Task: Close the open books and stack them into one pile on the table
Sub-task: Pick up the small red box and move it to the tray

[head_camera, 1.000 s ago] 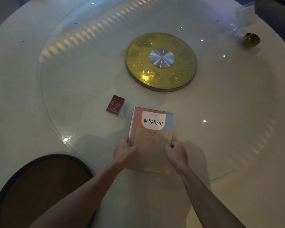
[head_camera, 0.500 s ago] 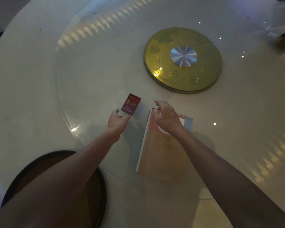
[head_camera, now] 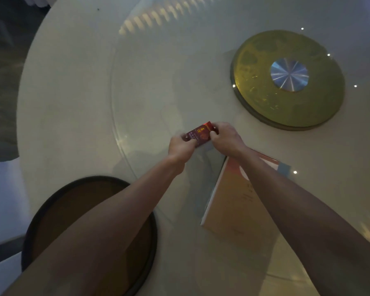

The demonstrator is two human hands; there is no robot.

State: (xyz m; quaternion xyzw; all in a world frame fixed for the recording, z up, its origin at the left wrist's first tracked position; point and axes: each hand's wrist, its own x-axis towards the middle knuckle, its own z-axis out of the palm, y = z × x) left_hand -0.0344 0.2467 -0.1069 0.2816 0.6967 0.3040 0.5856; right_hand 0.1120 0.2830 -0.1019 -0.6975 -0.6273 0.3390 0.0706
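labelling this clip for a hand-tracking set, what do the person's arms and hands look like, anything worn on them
Both arms are bare from the bottom edge of the picture up to the hands, with no sleeves in view. The left hand and the right hand have no gloves, and no watch, bracelet or band shows at either wrist. The light is dim and the picture slightly blurred, so small rings cannot be ruled out.

Small red book point(head_camera: 199, 133) w/ gold print; big book point(head_camera: 239, 201) orange-pink.

Glass turntable point(head_camera: 141, 86), glossy, lay on a matt pale table point(head_camera: 58, 86); at two o'clock, a brassy disc point(head_camera: 254, 99) with brushed-metal hub point(head_camera: 289, 74). Paper-covered book point(head_camera: 233, 201) looked smooth.
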